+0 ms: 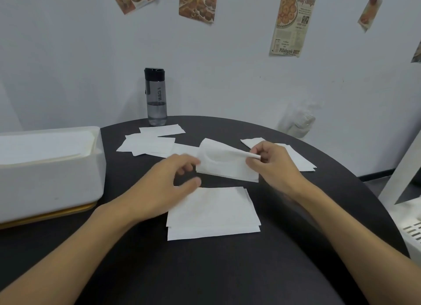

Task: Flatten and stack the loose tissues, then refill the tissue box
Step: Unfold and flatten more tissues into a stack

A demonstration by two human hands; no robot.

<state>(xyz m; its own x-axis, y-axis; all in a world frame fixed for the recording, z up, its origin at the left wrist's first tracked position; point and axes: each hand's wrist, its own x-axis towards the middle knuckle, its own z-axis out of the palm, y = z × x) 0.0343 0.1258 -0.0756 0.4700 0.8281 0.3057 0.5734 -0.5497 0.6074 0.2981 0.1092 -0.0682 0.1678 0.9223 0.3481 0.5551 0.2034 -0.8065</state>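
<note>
Tissue box (50, 168) is parked well left of the left hand (173, 179), open-topped, likely for refilling. The stack (211, 213) is kept just nearer than both hands. One tissue (223, 161) is pinched by the right hand (271, 165), seemingly for smoothing; the left's grip cannot be told.

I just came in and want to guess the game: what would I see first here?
The right hand pinches a floppy white tissue over the middle of the black table, with the left hand at its other edge. Nearer lies a neat tissue stack, and a big white tissue box sits at the left.
</note>
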